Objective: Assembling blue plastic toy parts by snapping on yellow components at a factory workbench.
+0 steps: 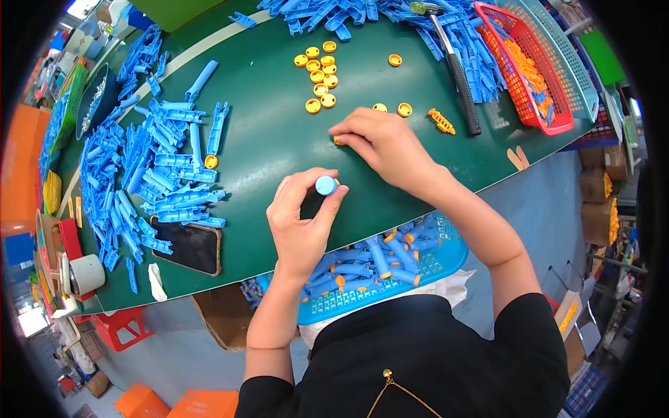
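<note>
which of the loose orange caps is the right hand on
The orange cap under the right hand fingertips, nearest the table edge; the cluster of caps lies untouched beyond.

On the table (279,132) I see my left hand (301,219) nearer me and my right hand (380,143) beyond it, to the right. The caps (320,73) lie behind the right hand, the hammer (456,66) to their right, and the red basket (523,76) right of that. A pile of tubes (150,174) lies far left, the phone (188,245) before it. The tray (390,272) sits at the table's near edge, below my hands.
</note>
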`<state>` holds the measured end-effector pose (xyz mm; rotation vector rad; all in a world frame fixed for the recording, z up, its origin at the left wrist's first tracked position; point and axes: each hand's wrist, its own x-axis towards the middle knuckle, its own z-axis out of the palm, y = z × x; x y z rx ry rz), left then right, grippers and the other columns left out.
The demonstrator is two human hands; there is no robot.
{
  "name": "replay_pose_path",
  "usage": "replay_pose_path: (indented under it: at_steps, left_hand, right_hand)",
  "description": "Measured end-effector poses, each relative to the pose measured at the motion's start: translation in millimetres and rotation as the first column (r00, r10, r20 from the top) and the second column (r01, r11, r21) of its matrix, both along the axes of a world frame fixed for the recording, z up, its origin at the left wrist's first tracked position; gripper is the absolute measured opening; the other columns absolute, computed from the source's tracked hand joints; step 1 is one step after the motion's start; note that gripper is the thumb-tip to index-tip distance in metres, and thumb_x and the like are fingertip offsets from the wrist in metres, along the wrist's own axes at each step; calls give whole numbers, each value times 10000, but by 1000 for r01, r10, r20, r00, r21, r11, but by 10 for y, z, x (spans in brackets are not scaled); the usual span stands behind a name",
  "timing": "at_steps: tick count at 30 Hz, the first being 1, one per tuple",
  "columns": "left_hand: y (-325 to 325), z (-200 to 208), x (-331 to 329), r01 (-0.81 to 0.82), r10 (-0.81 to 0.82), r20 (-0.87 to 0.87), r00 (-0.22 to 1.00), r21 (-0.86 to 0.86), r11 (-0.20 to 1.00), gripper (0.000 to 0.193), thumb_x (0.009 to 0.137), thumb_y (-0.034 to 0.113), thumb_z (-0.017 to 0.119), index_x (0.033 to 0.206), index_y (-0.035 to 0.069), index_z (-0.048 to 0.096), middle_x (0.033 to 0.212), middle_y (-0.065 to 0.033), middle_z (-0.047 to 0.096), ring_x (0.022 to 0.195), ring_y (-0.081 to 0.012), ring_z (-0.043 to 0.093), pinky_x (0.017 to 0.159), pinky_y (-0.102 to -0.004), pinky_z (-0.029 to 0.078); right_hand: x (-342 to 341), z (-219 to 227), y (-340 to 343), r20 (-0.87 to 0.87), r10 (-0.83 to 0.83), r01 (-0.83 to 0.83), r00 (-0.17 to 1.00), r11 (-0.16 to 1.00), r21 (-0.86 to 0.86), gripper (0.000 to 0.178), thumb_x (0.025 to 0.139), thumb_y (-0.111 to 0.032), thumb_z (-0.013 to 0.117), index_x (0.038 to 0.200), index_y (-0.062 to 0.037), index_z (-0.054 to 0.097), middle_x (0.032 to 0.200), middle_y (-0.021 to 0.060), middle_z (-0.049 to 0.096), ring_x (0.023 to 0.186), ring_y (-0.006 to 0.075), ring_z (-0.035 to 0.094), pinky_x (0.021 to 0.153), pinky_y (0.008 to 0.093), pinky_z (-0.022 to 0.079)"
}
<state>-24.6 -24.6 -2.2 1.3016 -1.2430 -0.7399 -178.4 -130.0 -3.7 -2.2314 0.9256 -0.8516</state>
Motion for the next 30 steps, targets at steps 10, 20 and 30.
replay_pose_path:
  at_steps: [10, 20, 30]
  left_hand:
    - [-18, 43, 7, 38, -29, 176, 984, -50, 998, 216, 735, 45, 760, 921, 28, 651, 857, -86, 665, 772, -233, 607, 690, -311, 483]
    - [-10, 18, 52, 74, -41, 274, 961, -108, 991, 263, 711, -20, 696, 968, -14, 642, 875, -111, 653, 803, -232, 619, 749, -305, 482]
    - [-6, 61, 112, 328, -290, -249, 924, 125, 936, 362, 795, 186, 646, 1109, 17, 582, 1132, -120, 598, 1079, -238, 540, 922, -342, 418]
  right_hand:
    - [-78, 84, 89, -118, -135, 127, 984, 989, -74, 215, 798, -86, 708, 1006, -45, 676, 949, 70, 574, 780, 215, 594, 658, 312, 474]
    - [-1, 617, 433, 61, 144, -141, 988, 989, -49, 254, 708, -63, 772, 921, 4, 650, 885, 103, 662, 756, 249, 653, 619, 297, 510]
    - [2, 715, 467, -73, 117, -124, 990, 986, -108, 246, 715, -64, 753, 928, -11, 642, 812, 89, 616, 688, 257, 624, 574, 321, 489]
